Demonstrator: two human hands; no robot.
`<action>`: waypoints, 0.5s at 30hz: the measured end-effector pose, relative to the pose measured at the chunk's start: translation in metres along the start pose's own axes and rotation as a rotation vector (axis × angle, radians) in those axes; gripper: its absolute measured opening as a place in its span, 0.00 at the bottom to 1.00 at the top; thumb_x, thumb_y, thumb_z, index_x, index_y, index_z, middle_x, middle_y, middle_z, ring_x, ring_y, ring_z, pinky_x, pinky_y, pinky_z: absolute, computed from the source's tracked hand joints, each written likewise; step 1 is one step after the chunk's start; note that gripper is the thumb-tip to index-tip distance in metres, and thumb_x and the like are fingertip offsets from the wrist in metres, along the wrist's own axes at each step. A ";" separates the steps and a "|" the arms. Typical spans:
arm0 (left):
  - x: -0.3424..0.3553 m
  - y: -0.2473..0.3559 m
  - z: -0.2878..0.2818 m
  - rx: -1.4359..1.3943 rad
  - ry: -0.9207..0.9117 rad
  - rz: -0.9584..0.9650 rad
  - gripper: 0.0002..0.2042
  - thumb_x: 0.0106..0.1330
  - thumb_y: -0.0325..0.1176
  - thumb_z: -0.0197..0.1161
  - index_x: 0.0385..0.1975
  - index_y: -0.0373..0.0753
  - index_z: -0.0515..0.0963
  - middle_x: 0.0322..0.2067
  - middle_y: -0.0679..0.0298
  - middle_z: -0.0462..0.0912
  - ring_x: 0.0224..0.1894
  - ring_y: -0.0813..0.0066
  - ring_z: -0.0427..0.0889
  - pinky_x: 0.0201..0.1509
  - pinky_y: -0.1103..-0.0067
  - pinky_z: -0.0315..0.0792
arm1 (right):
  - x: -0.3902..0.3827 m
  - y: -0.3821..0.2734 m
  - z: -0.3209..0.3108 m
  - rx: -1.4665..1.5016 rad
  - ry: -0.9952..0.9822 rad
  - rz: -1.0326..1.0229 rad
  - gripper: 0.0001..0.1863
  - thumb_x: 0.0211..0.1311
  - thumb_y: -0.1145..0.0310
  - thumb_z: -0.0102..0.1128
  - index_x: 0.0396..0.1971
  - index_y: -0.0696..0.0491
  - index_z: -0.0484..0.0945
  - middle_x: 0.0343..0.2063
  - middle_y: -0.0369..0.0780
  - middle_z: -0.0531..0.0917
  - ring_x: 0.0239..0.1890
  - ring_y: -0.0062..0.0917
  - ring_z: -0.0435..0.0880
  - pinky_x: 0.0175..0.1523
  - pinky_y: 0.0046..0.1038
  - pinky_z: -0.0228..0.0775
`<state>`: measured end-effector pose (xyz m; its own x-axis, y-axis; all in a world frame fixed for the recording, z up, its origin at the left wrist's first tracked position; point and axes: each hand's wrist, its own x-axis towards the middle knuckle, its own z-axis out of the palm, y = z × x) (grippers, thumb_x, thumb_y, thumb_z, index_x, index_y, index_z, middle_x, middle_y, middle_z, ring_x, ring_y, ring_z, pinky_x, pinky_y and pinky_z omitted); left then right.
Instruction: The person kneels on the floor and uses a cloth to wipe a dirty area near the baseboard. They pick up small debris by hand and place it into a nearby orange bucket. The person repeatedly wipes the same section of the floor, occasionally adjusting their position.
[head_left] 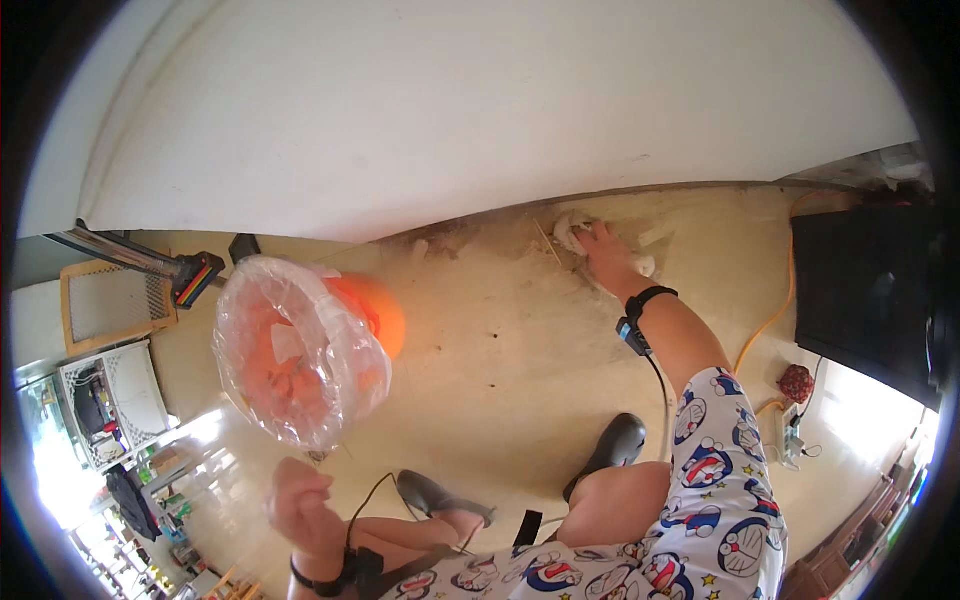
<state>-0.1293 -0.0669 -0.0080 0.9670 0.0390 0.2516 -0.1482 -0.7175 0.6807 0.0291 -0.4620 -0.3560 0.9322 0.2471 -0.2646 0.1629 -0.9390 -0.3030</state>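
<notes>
Right hand (608, 258) grips the rag (568, 230), far right, best pressed flat on the floor (480, 340); left hand (302, 503) curled closed.

Beige floor (480, 370), dirt (480, 240) smeared along far edge. Whitish wad (568, 235), thin stick (547, 243) near that edge. Left side: orange bin (378, 312). Right side: black box (865, 300), yellow-orange cord (791, 280), red round thing (796, 384). Near side: black shoes (618, 442).

1. Crumpled whitish wad (567, 232) lies on the floor (470, 350) under the right hand (606, 256); paper or cloth, unclear;
2. Orange bin (384, 310) gapes open; clear liner (238, 340) overhangs its rim; pale scraps (287, 343) lie inside.
</notes>
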 end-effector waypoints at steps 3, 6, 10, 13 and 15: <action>-0.005 -0.012 0.023 0.042 -0.202 0.106 0.07 0.63 0.27 0.51 0.24 0.34 0.74 0.17 0.62 0.70 0.19 0.71 0.68 0.24 0.77 0.62 | 0.001 0.004 -0.002 -0.012 0.104 -0.003 0.32 0.51 0.78 0.58 0.60 0.46 0.68 0.55 0.46 0.67 0.54 0.44 0.70 0.53 0.41 0.71; -0.013 -0.010 0.024 -0.013 -0.289 0.102 0.06 0.62 0.25 0.52 0.24 0.34 0.75 0.18 0.61 0.72 0.19 0.70 0.70 0.24 0.76 0.63 | 0.002 -0.018 -0.015 -0.031 0.069 -0.075 0.33 0.50 0.77 0.57 0.60 0.45 0.68 0.53 0.43 0.69 0.54 0.41 0.70 0.54 0.40 0.69; -0.024 -0.001 0.011 -0.026 -0.231 -0.014 0.04 0.56 0.22 0.52 0.23 0.34 0.75 0.17 0.61 0.72 0.19 0.70 0.71 0.23 0.77 0.63 | 0.012 -0.090 -0.037 -0.093 0.196 -0.461 0.28 0.54 0.75 0.54 0.59 0.47 0.69 0.50 0.39 0.71 0.52 0.34 0.71 0.53 0.38 0.68; -0.036 0.001 0.005 0.010 -0.229 -0.092 0.05 0.51 0.20 0.51 0.21 0.34 0.74 0.17 0.61 0.72 0.19 0.70 0.71 0.23 0.77 0.64 | 0.038 -0.152 -0.025 -0.057 0.329 -0.756 0.26 0.56 0.71 0.53 0.58 0.50 0.69 0.50 0.38 0.72 0.50 0.31 0.72 0.48 0.34 0.67; -0.050 0.007 0.000 0.036 -0.193 -0.111 0.04 0.52 0.21 0.52 0.22 0.34 0.74 0.17 0.60 0.73 0.19 0.69 0.71 0.23 0.76 0.64 | 0.063 -0.188 -0.009 -0.061 0.305 -0.844 0.30 0.53 0.69 0.58 0.60 0.47 0.68 0.54 0.37 0.70 0.50 0.31 0.72 0.48 0.33 0.66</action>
<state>-0.1783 -0.0737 -0.0163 0.9992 -0.0121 0.0375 -0.0342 -0.7407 0.6709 0.0600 -0.2726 -0.3074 0.5385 0.7942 0.2817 0.8412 -0.4870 -0.2351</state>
